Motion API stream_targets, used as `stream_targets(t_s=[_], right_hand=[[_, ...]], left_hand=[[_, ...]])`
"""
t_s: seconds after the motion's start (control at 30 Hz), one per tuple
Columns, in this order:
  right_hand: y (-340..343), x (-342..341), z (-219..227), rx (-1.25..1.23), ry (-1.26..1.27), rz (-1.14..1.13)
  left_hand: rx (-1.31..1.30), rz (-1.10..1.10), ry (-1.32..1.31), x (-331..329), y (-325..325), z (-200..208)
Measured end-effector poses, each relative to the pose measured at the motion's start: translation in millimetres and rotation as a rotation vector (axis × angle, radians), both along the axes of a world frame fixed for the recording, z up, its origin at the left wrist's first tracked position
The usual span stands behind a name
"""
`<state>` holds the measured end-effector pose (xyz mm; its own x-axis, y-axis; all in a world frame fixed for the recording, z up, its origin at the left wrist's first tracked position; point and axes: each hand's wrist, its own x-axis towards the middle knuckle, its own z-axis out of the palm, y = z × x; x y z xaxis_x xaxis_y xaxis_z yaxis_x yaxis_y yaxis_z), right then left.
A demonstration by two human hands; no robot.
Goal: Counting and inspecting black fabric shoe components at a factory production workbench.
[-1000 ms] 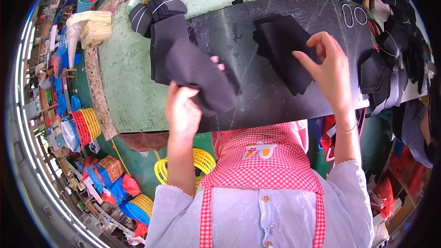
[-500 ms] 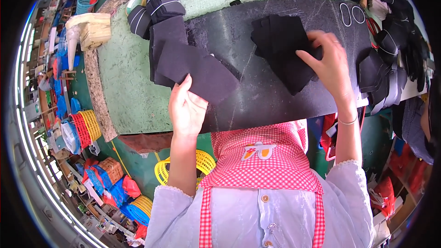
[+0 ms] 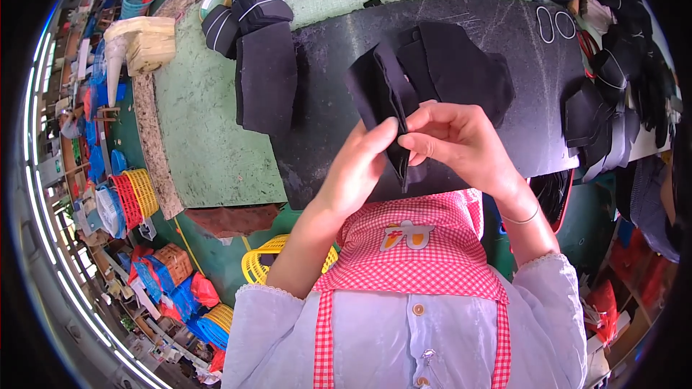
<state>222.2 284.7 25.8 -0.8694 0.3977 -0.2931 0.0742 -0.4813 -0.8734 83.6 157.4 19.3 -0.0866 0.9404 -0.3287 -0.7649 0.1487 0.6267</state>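
Note:
My left hand grips some flat black fabric-like pieces stood on edge, its thumb pressed against their near side. At the same edge, the fingertips of my right hand pinch together with the thumb; exactly how many layers they hold I cannot tell. Just behind, a loose pile of black pieces lies on the dark work mat. Farther left rests a neat stack of similar black pieces, close to two black bundles bound with pale bands.
A tape roll and a wooden block with a cone are at the far left. Two pale loops lie on the mat's right side. More black bundles crowd the right edge. A yellow basket stands below the table.
My left hand has moved right from the left stack with its piece, now upright. My right hand has come left off the pile to meet it, and its fingers have closed.

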Motion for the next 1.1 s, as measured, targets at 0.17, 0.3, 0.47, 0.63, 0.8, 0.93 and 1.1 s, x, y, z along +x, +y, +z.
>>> stream_targets(t_s=[0.17,0.3,0.47,0.63,0.8,0.93,1.1], right_hand=[[-0.6,0.9,-5.0,0.01,0.013,0.043],[-0.2,0.9,-1.5,-0.001,0.023,0.071],[0.7,1.6,0.6,0.033,0.005,0.089],[1.5,-0.4,9.0,0.109,-0.073,0.15],[-0.6,-2.1,5.8,0.245,-0.065,0.12],[-4.0,-2.9,3.5,0.384,-0.081,0.044],[-1.2,-4.4,4.8,0.492,-0.159,0.081]], left_hand=[[-0.066,0.099,0.288,14.7,7.3,-2.9],[0.001,0.043,0.182,9.0,3.0,-15.1],[0.04,0.051,-0.036,9.9,7.3,-3.8],[-0.15,0.026,0.236,6.8,-3.4,-8.6],[-0.087,-0.193,0.796,-14.9,-4.1,-10.7],[-0.048,-0.093,0.943,-10.4,1.0,1.2],[-0.215,-0.216,1.282,-4.1,1.5,12.5]])
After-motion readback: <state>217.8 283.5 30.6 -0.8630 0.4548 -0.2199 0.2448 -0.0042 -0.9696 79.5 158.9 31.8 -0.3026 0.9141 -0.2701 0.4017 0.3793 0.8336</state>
